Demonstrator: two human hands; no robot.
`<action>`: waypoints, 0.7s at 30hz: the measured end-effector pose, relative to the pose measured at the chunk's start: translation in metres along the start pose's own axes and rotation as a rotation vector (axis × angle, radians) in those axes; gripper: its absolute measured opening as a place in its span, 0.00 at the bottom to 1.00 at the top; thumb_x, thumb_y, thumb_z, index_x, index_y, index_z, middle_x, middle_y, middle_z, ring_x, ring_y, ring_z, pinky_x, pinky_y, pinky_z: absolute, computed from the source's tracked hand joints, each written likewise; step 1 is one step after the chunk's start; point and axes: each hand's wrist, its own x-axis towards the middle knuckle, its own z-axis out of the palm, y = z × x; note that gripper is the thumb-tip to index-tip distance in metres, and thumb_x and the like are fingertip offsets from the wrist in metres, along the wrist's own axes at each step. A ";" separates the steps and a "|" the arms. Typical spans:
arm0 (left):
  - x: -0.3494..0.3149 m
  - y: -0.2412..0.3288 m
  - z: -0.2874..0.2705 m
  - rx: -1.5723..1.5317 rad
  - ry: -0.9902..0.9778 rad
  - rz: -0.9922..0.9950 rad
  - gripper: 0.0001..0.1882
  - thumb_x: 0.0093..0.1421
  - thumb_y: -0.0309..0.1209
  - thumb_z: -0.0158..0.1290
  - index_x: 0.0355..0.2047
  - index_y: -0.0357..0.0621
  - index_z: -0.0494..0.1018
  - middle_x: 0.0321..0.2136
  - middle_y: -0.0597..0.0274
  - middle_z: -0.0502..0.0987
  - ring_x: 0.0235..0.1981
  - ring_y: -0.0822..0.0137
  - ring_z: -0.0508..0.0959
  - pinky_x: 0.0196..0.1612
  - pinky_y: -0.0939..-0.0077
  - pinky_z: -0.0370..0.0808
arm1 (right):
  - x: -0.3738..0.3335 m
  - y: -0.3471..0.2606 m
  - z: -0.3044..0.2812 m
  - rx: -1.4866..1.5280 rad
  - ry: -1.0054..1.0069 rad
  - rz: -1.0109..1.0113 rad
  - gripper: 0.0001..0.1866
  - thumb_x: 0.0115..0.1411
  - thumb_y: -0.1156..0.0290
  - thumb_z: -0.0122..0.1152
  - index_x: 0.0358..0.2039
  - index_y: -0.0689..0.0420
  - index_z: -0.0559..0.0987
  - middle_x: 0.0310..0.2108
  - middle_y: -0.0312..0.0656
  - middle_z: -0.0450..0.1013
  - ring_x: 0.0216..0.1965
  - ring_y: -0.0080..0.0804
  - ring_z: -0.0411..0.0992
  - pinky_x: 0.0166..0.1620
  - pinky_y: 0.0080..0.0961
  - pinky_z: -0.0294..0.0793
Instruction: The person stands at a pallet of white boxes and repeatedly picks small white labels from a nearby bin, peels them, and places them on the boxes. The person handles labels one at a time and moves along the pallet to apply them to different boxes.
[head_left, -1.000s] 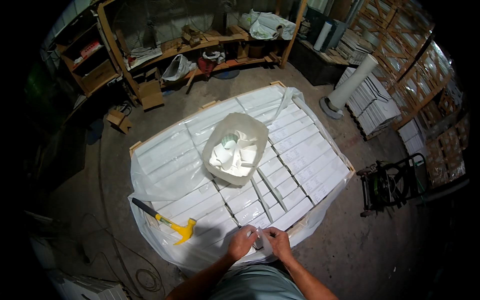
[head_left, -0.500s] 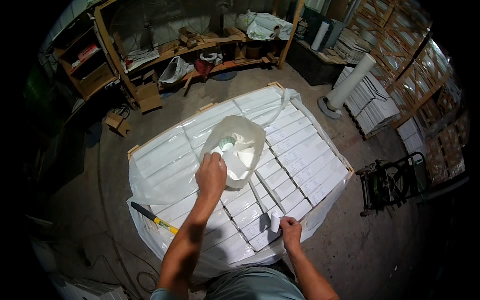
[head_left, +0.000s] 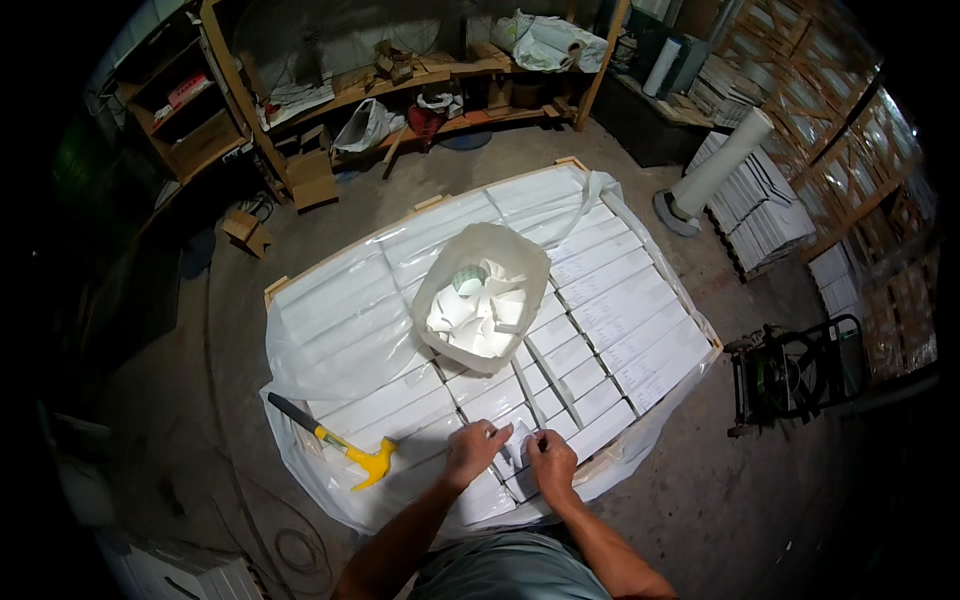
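My left hand (head_left: 474,453) and my right hand (head_left: 552,464) are close together over the near part of the stack, fingers pinched. Between them is a small white paper piece (head_left: 517,443), gripped at its two sides. Below lie rows of long white boxes (head_left: 632,340), several with handwriting, partly wrapped in clear plastic film (head_left: 335,350). Farther off, a translucent plastic bin (head_left: 538,268) stands on the boxes. It holds white curled paper pieces (head_left: 480,318) and a round greenish item (head_left: 468,279). A yellow claw hammer (head_left: 345,450) with a black grip lies left of my left hand.
Two narrow grey strips (head_left: 551,378) run over the boxes in front of the bin. Wooden shelving (head_left: 430,75) stands at the back. To the right are a tall plastic roll (head_left: 722,160), stacked white packs (head_left: 765,215) and a black wheeled frame (head_left: 795,375). A hose (head_left: 300,548) lies on the floor at left.
My left hand has come out of the bin, back toward me, and now grips the paper piece with my right hand. My forearm no longer covers the hammer head. The whole view has shifted slightly.
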 end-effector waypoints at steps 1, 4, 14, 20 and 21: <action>-0.003 0.001 0.001 0.003 -0.071 -0.113 0.18 0.57 0.46 0.58 0.30 0.41 0.78 0.30 0.49 0.80 0.37 0.48 0.79 0.41 0.60 0.75 | 0.002 -0.004 0.000 0.013 -0.006 -0.002 0.14 0.56 0.63 0.64 0.31 0.64 0.80 0.22 0.49 0.76 0.24 0.43 0.76 0.32 0.33 0.74; 0.001 -0.025 0.017 0.023 -0.088 -0.073 0.18 0.55 0.46 0.56 0.32 0.42 0.79 0.33 0.47 0.80 0.38 0.47 0.79 0.43 0.59 0.75 | 0.008 0.000 0.008 0.072 -0.009 0.053 0.14 0.56 0.62 0.62 0.30 0.63 0.80 0.23 0.50 0.76 0.26 0.48 0.76 0.33 0.38 0.74; 0.029 -0.054 0.033 0.162 0.012 0.039 0.11 0.58 0.37 0.50 0.34 0.45 0.77 0.35 0.51 0.79 0.37 0.48 0.79 0.42 0.54 0.75 | 0.031 0.009 0.031 0.139 -0.066 0.234 0.14 0.56 0.62 0.60 0.30 0.63 0.80 0.24 0.51 0.77 0.27 0.49 0.76 0.34 0.39 0.73; 0.028 -0.052 0.043 0.318 0.111 0.152 0.08 0.59 0.36 0.53 0.33 0.46 0.74 0.34 0.54 0.76 0.34 0.50 0.79 0.35 0.52 0.76 | 0.029 0.014 0.039 -0.212 -0.040 0.113 0.14 0.58 0.58 0.61 0.33 0.55 0.81 0.27 0.47 0.78 0.30 0.49 0.77 0.35 0.42 0.75; 0.028 -0.053 0.043 0.335 0.125 0.173 0.08 0.59 0.35 0.53 0.32 0.46 0.74 0.33 0.54 0.75 0.33 0.51 0.79 0.35 0.53 0.76 | 0.028 0.014 0.039 -0.217 -0.041 0.094 0.13 0.58 0.58 0.60 0.33 0.55 0.81 0.27 0.47 0.78 0.30 0.49 0.77 0.35 0.42 0.75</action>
